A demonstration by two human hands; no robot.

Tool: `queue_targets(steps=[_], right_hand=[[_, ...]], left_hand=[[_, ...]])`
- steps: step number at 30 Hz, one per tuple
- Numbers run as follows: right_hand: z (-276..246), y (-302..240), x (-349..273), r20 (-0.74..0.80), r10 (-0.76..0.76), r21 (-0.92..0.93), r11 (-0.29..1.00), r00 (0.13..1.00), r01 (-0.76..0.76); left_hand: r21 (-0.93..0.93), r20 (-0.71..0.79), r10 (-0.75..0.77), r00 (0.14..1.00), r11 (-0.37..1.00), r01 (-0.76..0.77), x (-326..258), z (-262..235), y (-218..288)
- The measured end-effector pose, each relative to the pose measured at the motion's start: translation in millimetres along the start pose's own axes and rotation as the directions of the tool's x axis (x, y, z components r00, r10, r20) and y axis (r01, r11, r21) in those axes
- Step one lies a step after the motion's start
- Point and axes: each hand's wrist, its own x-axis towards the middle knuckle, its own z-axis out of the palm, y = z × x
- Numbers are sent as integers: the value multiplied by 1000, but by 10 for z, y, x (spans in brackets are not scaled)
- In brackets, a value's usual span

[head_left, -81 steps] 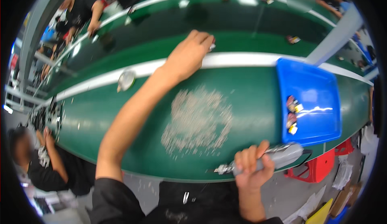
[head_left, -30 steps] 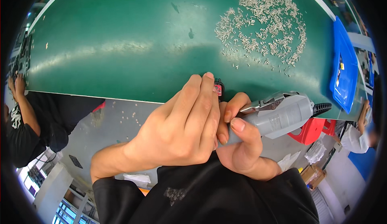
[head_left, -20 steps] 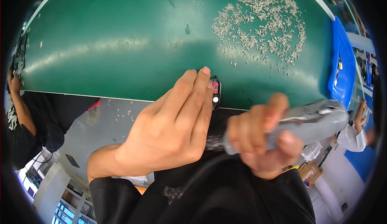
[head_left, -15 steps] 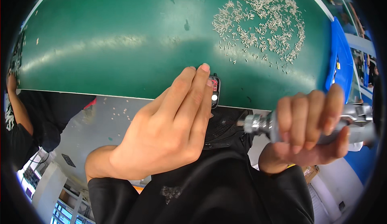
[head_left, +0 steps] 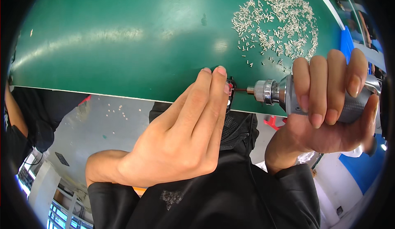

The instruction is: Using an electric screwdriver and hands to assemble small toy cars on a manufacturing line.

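Note:
At the front edge of the green table (head_left: 123, 70), my left hand (head_left: 177, 134) keeps its fingers together around a small black-cased device (head_left: 231, 89) with red parts inside. Most of the device is hidden behind my fingers. My right hand (head_left: 329, 101) is wrapped around a grey electric screwdriver (head_left: 269, 92) with a knurled metal collar, held level. Its thin bit points left and its tip reaches the device's open side. Whether a screw sits on the tip is too small to tell.
Many small silver screws (head_left: 284, 19) lie loose across the table's far right. A blue tray (head_left: 346, 41) stands at the right edge. Another person's dark-clothed body (head_left: 39, 118) is at the far left. Something red (head_left: 272, 122) shows beneath the table's front edge.
My right hand has raised the screwdriver, bringing its bit from below right up to the device. The device has tilted to face right, still in my left hand. The whole view has shifted slightly.

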Motion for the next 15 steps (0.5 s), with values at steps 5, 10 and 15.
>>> queue_targets(steps=[5,10,15], right_hand=[[-15,22,6,5,0,-30,1000,1000,0],[23,47,15,67,18,-52,999,998,-14],[72,88,62,202,69,-165,986,977,-36]], left_hand=[[-44,-20,-25,999,999,24,10,13,15],[-61,-36,-43,998,997,41,-10,30,45],[-61,-81,-61,995,997,56,-52,71,55]])
